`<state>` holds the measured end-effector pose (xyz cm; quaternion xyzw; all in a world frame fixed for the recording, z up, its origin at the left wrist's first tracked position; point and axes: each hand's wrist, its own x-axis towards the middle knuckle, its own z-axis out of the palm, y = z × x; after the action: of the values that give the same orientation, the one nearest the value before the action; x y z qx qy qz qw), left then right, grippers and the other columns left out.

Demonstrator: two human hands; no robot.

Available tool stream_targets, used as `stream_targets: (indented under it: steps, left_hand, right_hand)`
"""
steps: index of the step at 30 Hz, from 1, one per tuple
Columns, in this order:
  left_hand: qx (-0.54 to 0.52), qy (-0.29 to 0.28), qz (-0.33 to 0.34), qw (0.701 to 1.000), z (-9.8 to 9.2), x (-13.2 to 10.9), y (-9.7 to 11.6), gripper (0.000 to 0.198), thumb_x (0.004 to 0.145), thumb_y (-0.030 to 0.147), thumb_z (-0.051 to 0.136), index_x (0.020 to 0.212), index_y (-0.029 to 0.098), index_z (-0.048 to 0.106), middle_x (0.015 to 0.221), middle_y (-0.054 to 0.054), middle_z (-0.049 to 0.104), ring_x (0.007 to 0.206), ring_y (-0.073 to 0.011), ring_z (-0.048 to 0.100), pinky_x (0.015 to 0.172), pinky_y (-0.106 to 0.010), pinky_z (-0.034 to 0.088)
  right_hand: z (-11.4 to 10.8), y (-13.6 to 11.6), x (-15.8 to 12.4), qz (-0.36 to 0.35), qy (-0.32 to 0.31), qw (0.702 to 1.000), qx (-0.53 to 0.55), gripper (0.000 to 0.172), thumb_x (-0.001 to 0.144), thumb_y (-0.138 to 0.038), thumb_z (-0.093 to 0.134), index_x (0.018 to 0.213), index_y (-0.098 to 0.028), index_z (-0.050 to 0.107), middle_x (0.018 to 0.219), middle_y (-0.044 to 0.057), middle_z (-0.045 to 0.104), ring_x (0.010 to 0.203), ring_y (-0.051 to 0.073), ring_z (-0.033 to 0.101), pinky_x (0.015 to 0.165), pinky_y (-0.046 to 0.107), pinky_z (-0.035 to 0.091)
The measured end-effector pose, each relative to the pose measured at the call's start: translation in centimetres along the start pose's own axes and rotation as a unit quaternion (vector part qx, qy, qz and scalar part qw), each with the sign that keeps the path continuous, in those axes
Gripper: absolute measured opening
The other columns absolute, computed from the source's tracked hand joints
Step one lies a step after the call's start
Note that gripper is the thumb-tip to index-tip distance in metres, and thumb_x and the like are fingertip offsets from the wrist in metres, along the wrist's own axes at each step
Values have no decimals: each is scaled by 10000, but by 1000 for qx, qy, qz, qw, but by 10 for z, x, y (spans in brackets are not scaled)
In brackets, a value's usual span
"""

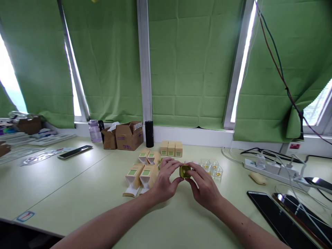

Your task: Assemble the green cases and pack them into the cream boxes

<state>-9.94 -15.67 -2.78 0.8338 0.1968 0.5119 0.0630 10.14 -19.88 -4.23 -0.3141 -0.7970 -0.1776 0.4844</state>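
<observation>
Both my hands meet over the middle of the table around a small olive-green, square-edged container, its open side facing me. My left hand pinches it from the left. From the right, my right hand grips it, with fingertips at its opening; what they touch inside is too small to make out. Clear cups with small yellow pieces in them stand just beyond my right hand. Beside my left hand are several tan cartons with green labels and open flaps. Something green is partly hidden behind my left hand.
Three tan boxes stand in a row farther back. Behind are a black cylinder, a brown cardboard box and a purple bottle. A power strip with cables and a dark tablet lie right; a phone lies left.
</observation>
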Motion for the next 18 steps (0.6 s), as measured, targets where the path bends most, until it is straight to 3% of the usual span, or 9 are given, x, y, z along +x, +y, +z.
stream_targets:
  steps: [10,18]
  left_hand:
    - [0,3,3,1000,0,1,0,443,867,135,721,1291,245,652,1179,-113,696,1169,-312,551,1008,-523,497]
    - [0,6,1,1000,1,-1,-1,441,878,151,712,1304,248,651,1195,-120,696,1188,-322,562,1010,-536,496]
  right_hand:
    - [0,-1,1,-4,-1,1000,-10,338,974,-63,516,1260,-215,611,1329,176,634,1240,308,637,943,488,622]
    - [-3,-4,5,-6,-3,1000,-12,365,985,-69,485,1290,-226,608,1308,174,630,1126,289,667,851,445,633]
